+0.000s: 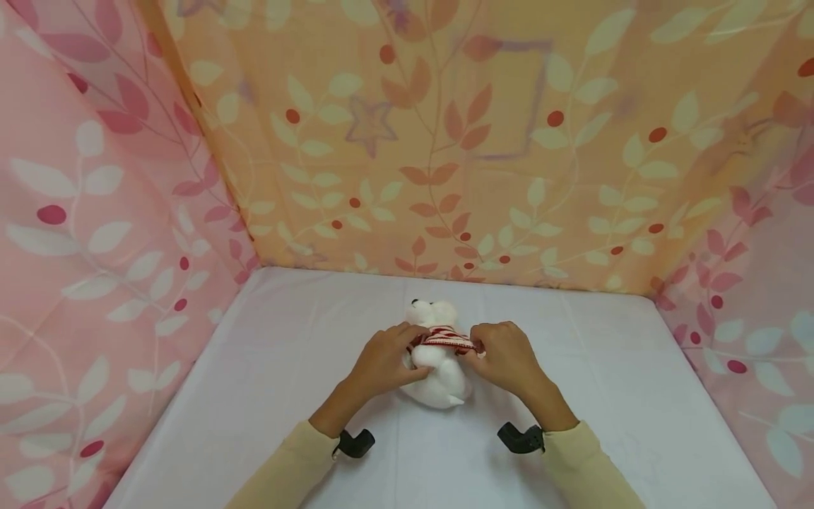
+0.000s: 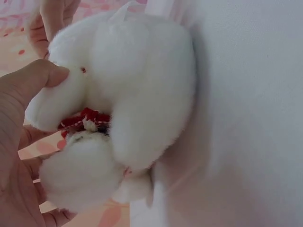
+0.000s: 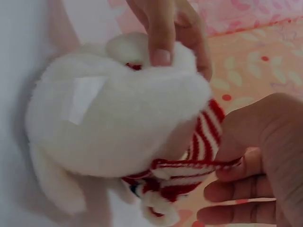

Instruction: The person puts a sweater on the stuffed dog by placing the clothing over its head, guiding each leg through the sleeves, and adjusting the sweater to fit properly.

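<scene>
A white plush animal [image 1: 441,385] with a dark nose sits on the table between both hands, its back and tail towards me. Around its upper body is a red-and-white striped knit garment [image 1: 448,338]. My left hand [image 1: 381,360] grips the toy from the left; in the left wrist view the thumb [image 2: 54,75] presses into the white fur and the other fingers curl behind a limb. On the other side my right hand [image 1: 509,357] pinches the garment's red edge between thumb and index finger, stretching it outward, as the right wrist view shows. The toy's front is mostly hidden.
A white cloth covers the table [image 1: 305,325]. Patterned curtains stand on three sides: pink at the left [image 1: 95,283], orange at the back [image 1: 420,141], pink at the right [image 1: 763,318]. A black wrist mount [image 1: 356,444] juts from each sleeve.
</scene>
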